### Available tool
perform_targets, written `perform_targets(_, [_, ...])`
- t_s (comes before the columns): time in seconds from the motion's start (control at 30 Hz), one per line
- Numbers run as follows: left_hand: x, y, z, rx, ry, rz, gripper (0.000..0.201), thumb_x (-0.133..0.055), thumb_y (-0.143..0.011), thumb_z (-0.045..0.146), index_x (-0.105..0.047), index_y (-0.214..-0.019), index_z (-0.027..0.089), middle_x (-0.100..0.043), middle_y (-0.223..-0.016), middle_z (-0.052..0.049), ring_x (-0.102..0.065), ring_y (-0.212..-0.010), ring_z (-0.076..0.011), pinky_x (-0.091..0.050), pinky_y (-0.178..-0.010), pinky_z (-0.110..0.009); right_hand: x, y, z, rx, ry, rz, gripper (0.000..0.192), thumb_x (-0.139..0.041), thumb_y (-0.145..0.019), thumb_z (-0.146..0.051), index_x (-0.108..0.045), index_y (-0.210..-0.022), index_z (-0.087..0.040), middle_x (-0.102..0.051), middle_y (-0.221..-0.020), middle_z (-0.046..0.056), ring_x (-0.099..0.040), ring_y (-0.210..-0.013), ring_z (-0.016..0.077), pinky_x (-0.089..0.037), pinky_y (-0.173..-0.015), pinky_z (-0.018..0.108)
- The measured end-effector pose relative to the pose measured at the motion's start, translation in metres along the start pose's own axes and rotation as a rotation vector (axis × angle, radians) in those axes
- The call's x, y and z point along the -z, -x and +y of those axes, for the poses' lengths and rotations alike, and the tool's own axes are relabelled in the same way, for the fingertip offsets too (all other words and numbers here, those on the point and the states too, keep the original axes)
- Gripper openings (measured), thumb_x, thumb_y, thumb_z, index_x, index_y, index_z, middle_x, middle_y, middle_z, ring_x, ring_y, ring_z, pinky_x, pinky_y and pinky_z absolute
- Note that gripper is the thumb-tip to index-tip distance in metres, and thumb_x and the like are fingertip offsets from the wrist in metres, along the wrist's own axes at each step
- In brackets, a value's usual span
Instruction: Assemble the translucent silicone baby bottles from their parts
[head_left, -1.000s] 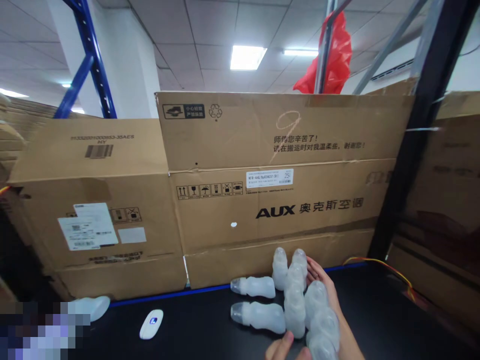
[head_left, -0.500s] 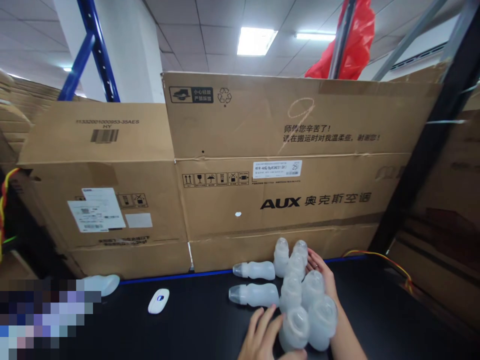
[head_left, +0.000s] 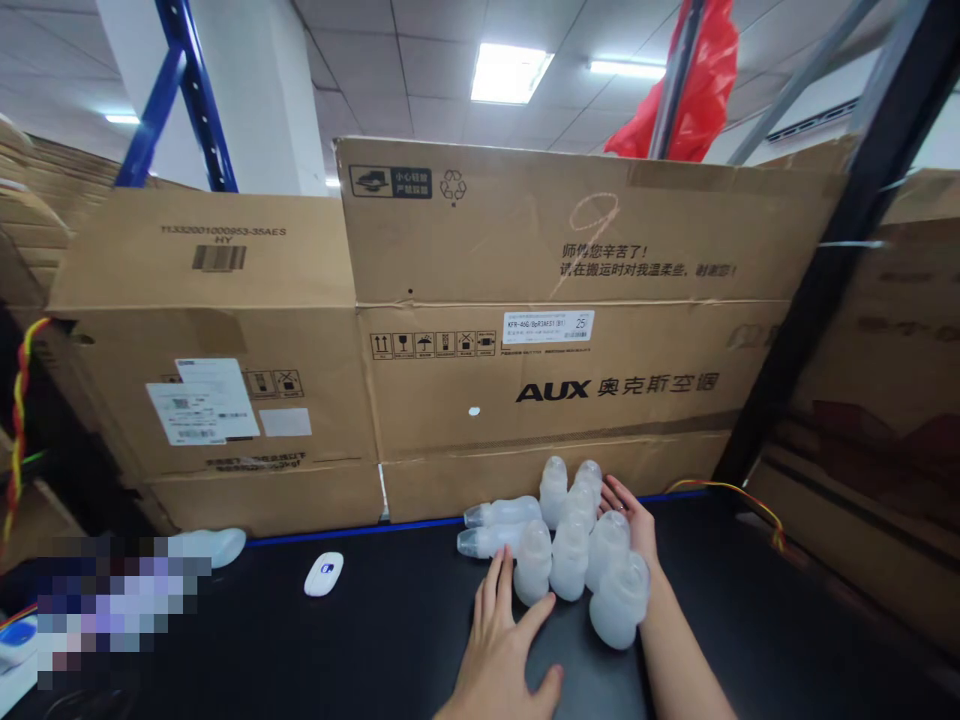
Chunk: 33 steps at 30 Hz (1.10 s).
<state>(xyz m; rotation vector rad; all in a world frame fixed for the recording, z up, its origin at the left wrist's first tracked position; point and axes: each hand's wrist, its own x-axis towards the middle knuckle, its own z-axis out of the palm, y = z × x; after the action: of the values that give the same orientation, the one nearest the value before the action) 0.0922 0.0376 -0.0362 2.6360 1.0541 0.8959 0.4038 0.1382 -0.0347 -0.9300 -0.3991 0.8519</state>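
Both hands lie open and flat: the left hand (head_left: 501, 650) and right hand (head_left: 631, 520) flank a cluster of plastic bottles (head_left: 577, 545) on the black counter (head_left: 750, 620). Most bottles look gathered upright; two bottles (head_left: 496, 527) lie sideways beside them.

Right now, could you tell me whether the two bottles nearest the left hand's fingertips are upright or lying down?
Lying down: the two bottles rest on their sides on the black table, necks pointing left.
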Motion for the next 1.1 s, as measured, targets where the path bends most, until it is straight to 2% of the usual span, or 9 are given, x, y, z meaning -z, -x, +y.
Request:
perform_targets(0.07, [0.001, 0.005, -0.002, -0.040, -0.040, 0.004, 0.078, -0.085, -0.076, 0.045, -0.057, -0.148, 0.037, -0.013, -0.177, -0.013, -0.025, -0.156, -0.0511, -0.048, -0.107, -0.068, -0.002, 0.001, -0.001, -0.020, 0.026, 0.041, 0.032, -0.066, -0.101, -0.042, -0.066, -0.121, -0.017, -0.072, -0.114, 0.007, -0.072, -0.094, 0.0206, -0.061, -0.084, 0.040])
perform_targets(0.2, [0.007, 0.023, -0.020, -0.170, -0.152, -0.003, 0.095, -0.084, -0.077, 0.046, -0.040, -0.160, 0.037, -0.022, -0.174, -0.015, -0.037, -0.151, -0.0500, -0.053, -0.104, -0.063, -0.004, 0.016, -0.004, 0.048, 0.120, 0.088, 0.030, -0.067, -0.102, -0.037, -0.065, -0.123, -0.016, -0.069, -0.121, 0.008, -0.070, -0.100, 0.0210, -0.061, -0.087, 0.041])
perform_targets(0.33, [0.045, 0.043, -0.047, -0.211, -0.187, -0.057, 0.086, -0.080, -0.082, 0.056, -0.042, -0.158, 0.042, -0.047, -0.164, -0.009, -0.059, -0.138, -0.0383, -0.054, -0.107, -0.052, 0.003, 0.044, -0.013, 0.218, 0.227, 0.147, 0.027, -0.076, -0.091, -0.039, -0.072, -0.109, -0.020, -0.073, -0.110, 0.004, -0.069, -0.100, 0.0223, -0.057, -0.089, 0.036])
perform_targets(0.5, [0.099, 0.050, -0.063, -0.004, -0.195, -0.139, 0.071, -0.069, -0.092, 0.057, -0.042, -0.157, 0.044, -0.047, -0.163, -0.008, -0.056, -0.142, -0.0351, -0.048, -0.114, -0.056, -0.005, 0.079, -0.038, 0.585, 0.316, 0.308, 0.040, -0.068, -0.088, -0.049, -0.065, -0.118, -0.023, -0.067, -0.115, 0.004, -0.063, -0.111, 0.0242, -0.048, -0.099, 0.038])
perform_targets(0.63, [0.106, 0.049, -0.059, 0.082, -0.167, -0.231, 0.068, -0.063, -0.095, 0.059, -0.039, -0.158, 0.045, -0.040, -0.167, -0.008, -0.047, -0.149, -0.0369, -0.043, -0.116, -0.065, -0.023, 0.110, -0.061, 0.873, 0.354, 0.320, 0.036, -0.057, -0.094, -0.052, -0.064, -0.111, -0.020, -0.065, -0.106, 0.005, -0.064, -0.101, 0.0245, -0.049, -0.098, 0.044])
perform_targets(0.73, [0.104, 0.050, -0.058, 0.102, -0.142, -0.228, 0.068, -0.064, -0.095, 0.059, -0.040, -0.157, 0.045, -0.040, -0.168, -0.008, -0.047, -0.149, -0.0362, -0.042, -0.117, -0.065, -0.031, 0.136, -0.071, 1.029, 0.408, 0.223, 0.038, -0.057, -0.092, -0.057, -0.069, -0.092, -0.021, -0.067, -0.093, 0.007, -0.065, -0.091, 0.0269, -0.051, -0.090, 0.046])
perform_targets(0.87, [0.103, 0.051, -0.060, 0.109, -0.107, -0.231, 0.071, -0.068, -0.092, 0.058, -0.043, -0.157, 0.043, -0.040, -0.167, -0.011, -0.046, -0.150, -0.0373, -0.041, -0.118, -0.066, -0.037, 0.164, -0.071, 1.222, 0.740, -0.143, 0.016, -0.065, -0.091, -0.036, -0.074, -0.090, -0.023, -0.072, -0.086, 0.007, -0.067, -0.079, 0.0259, -0.051, -0.074, 0.040])
perform_targets(1.03, [0.103, 0.050, -0.061, 0.186, -0.035, -0.318, 0.072, -0.070, -0.091, 0.056, -0.045, -0.156, 0.040, -0.035, -0.170, -0.011, -0.037, -0.154, -0.0405, -0.031, -0.121, -0.073, -0.052, 0.177, -0.069, 1.292, 0.886, -0.133, 0.007, -0.067, -0.093, -0.018, -0.071, -0.090, -0.022, -0.068, -0.075, 0.002, -0.059, -0.064, 0.0179, -0.047, -0.063, 0.032])
perform_targets(1.1, [0.101, 0.051, -0.060, 0.191, -0.011, -0.308, 0.074, -0.073, -0.091, 0.051, -0.043, -0.158, 0.041, -0.035, -0.170, -0.008, -0.036, -0.154, -0.0402, -0.031, -0.122, -0.072, -0.058, 0.181, -0.073, 1.272, 0.914, -0.221, 0.007, -0.067, -0.094, -0.018, -0.071, -0.090, -0.021, -0.063, -0.069, 0.000, -0.054, -0.059, 0.0155, -0.044, -0.058, 0.029])
